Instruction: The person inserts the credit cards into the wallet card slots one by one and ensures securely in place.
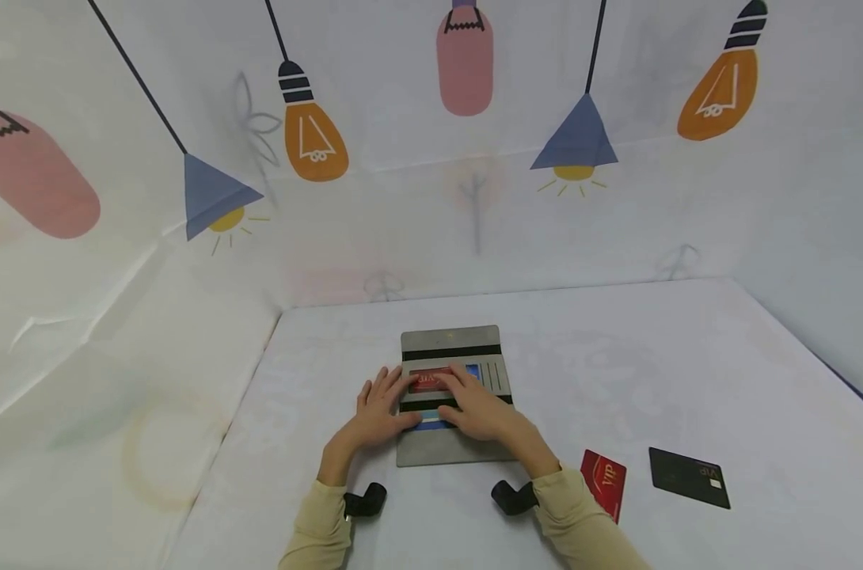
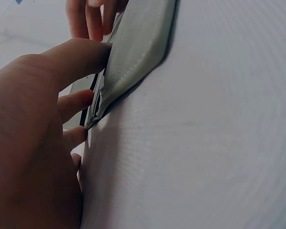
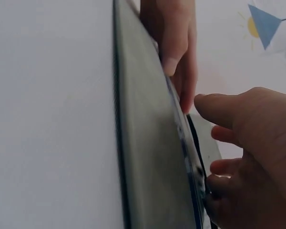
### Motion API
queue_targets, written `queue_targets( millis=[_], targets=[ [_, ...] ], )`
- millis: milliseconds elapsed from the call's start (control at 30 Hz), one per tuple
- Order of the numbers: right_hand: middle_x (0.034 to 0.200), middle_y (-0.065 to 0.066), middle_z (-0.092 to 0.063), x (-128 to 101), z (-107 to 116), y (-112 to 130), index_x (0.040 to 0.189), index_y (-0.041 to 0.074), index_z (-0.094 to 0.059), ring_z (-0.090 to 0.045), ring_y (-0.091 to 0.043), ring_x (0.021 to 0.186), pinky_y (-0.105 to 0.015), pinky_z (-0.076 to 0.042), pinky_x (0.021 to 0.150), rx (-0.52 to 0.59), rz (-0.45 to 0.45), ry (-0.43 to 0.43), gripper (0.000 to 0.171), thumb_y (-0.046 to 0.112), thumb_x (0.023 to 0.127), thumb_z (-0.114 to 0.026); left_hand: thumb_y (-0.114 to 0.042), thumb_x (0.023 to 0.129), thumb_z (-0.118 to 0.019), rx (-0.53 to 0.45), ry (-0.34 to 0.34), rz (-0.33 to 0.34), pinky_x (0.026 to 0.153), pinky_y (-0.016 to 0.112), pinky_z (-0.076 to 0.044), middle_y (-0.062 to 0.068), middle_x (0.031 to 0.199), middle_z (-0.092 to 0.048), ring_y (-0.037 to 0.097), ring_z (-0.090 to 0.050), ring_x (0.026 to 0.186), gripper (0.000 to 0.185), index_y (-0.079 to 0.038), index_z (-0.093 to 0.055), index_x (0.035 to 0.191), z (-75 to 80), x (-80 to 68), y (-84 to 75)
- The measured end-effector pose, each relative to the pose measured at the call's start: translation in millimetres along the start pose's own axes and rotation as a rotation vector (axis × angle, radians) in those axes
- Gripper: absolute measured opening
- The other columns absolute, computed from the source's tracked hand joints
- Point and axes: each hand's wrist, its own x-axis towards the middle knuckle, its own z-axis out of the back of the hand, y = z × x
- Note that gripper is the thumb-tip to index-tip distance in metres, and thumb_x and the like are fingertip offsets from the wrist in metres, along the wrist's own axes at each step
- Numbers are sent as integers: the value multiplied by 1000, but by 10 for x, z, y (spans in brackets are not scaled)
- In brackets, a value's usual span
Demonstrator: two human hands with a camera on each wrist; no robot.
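A grey card wallet [image 1: 449, 453] lies unfolded on the white table, with black bands across it. In its upper part sits a red card [image 1: 424, 382] with gold lettering, a bit of blue beside it. Lower down, a blue card [image 1: 431, 425] shows between the thumbs. My left hand [image 1: 376, 418] rests on the wallet's left side, fingers spread. From the right, my right hand [image 1: 483, 413] reaches over the wallet, fingertips near the red card and thumb by the blue one. Both wrist views show the wallet [image 2: 138, 43] edge-on; whether the right fingertips press on it is unclear.
To the right on the table [image 1: 688, 356] lie a red VIP card [image 1: 604, 481], partly covered by my right sleeve, and a black VIP card [image 1: 690, 477]. Black wrist-worn devices [image 1: 365, 500] sit under my wrists. A white sheet printed with lamps [image 1: 474, 214] stands behind.
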Motion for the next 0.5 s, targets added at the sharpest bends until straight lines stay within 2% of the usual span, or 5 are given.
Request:
queue_targets(
  millis=[233,333,500],
  targets=[
    [159,-28,-21,-232,135,-193,152,1,-33,-23,-44,146,-57,-28,115,-38,-49,7,62,27,101,-56,-41,91,-63,0,-8,0,118,59,1,14,163,-21,37,-1,152,68,-18,-41,151,-9,-6,6],
    [158,-28,-24,-351,223,-290,151,0,-34,-27,-48,144,-59,-29,113,-53,-71,22,61,26,100,-56,-41,91,-62,7,-5,4,118,59,1,14,164,-20,37,-1,152,68,-18,-41,151,-12,-10,6],
    [157,-28,-27,-539,387,-409,150,-6,-31,-28,-47,144,-61,-24,115,-23,-91,71,64,23,99,-58,-40,91,-63,-1,-10,5,118,59,1,15,163,-20,37,-2,152,68,-17,-41,151,-2,-14,-8]
  ],
)
